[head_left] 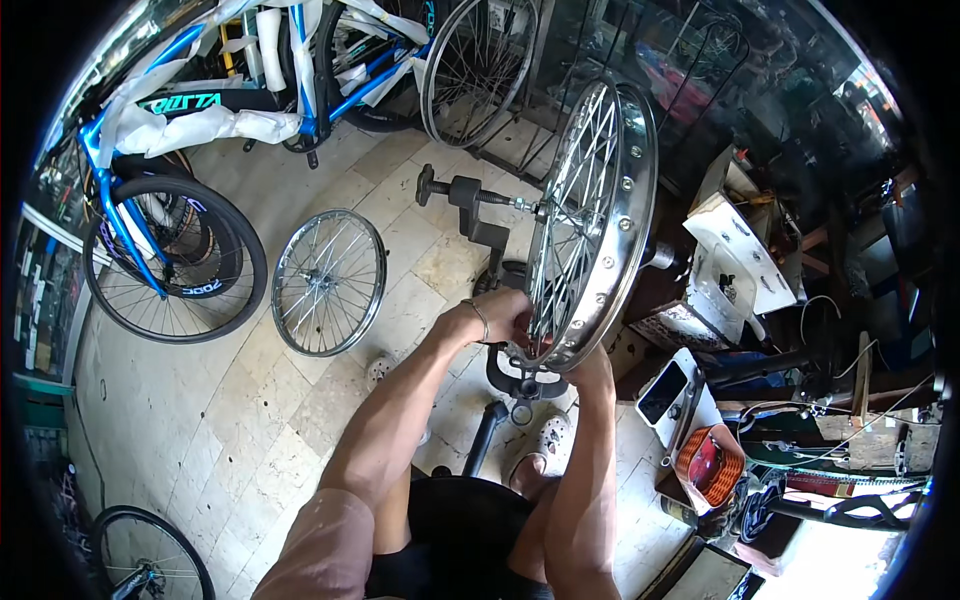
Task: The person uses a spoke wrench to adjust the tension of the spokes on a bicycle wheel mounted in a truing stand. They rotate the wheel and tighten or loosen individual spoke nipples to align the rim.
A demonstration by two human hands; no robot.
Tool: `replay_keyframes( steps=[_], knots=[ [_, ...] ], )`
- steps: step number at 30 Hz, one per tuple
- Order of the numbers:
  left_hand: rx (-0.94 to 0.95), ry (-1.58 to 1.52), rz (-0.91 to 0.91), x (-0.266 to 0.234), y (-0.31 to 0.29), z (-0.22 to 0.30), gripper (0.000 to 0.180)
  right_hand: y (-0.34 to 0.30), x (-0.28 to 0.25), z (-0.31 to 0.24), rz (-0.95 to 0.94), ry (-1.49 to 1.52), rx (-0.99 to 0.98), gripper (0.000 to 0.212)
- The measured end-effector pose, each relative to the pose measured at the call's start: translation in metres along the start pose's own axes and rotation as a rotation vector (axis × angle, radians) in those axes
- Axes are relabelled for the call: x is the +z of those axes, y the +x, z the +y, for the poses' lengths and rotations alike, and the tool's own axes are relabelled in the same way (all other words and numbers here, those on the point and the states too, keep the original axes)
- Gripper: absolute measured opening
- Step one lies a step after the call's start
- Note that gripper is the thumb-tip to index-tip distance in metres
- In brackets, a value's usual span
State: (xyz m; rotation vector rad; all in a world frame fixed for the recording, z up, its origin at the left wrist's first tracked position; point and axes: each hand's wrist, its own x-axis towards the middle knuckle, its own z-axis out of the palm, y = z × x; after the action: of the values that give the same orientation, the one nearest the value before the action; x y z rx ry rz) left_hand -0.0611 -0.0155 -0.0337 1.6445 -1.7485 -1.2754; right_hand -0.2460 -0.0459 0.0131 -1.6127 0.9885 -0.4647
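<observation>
A bare spoked bicycle wheel with a shiny metal rim stands upright, its hub held in a dark truing stand. Curled fingers bring my left hand in among the spokes near the bottom of the rim. A bit of red shows by those fingertips, too small and covered to name. On the rim's other side, against its lower edge, is my right hand; the rim hides its fingers. Below both hands is the stand's curved lower part.
Another spoked wheel lies on the tiled floor at left. Beyond it stands a blue bicycle in wrapping. A rim leans at the back. To the right are an open box, a phone and an orange basket.
</observation>
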Motion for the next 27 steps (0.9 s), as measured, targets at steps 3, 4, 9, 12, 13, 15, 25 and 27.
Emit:
replay_keyframes(
  steps=[3,4,9,12,13,15,25,27],
  knots=[
    [0.01,0.566,0.159,0.007,-0.026,0.076,0.015,-0.004,-0.02,-0.014,0.024,-0.425,0.092,0.036],
    [0.006,0.575,0.222,0.009,-0.034,0.075,0.015,0.001,-0.019,-0.005,-0.009,-0.355,0.105,0.038],
    [-0.094,0.297,0.136,-0.017,-0.049,0.079,0.01,0.01,-0.033,0.029,-0.195,-0.072,0.094,0.025],
    [-0.057,0.226,0.275,-0.036,-0.064,0.045,0.011,0.001,-0.024,0.016,-0.214,0.274,0.086,0.038],
    [-0.059,0.204,0.293,-0.039,-0.066,0.04,0.012,0.003,-0.021,0.017,-0.236,0.272,0.089,0.039],
    [-0.047,0.108,0.254,-0.038,-0.061,0.026,0.013,0.008,-0.023,0.018,-0.272,0.266,0.091,0.04],
    [0.015,-0.093,0.121,-0.013,-0.032,0.01,0.016,0.01,-0.015,0.041,-0.152,0.317,-0.019,0.033],
    [0.043,-0.078,0.138,-0.012,-0.033,0.012,0.015,0.014,-0.015,0.05,-0.133,0.252,-0.04,0.033]
  ],
)
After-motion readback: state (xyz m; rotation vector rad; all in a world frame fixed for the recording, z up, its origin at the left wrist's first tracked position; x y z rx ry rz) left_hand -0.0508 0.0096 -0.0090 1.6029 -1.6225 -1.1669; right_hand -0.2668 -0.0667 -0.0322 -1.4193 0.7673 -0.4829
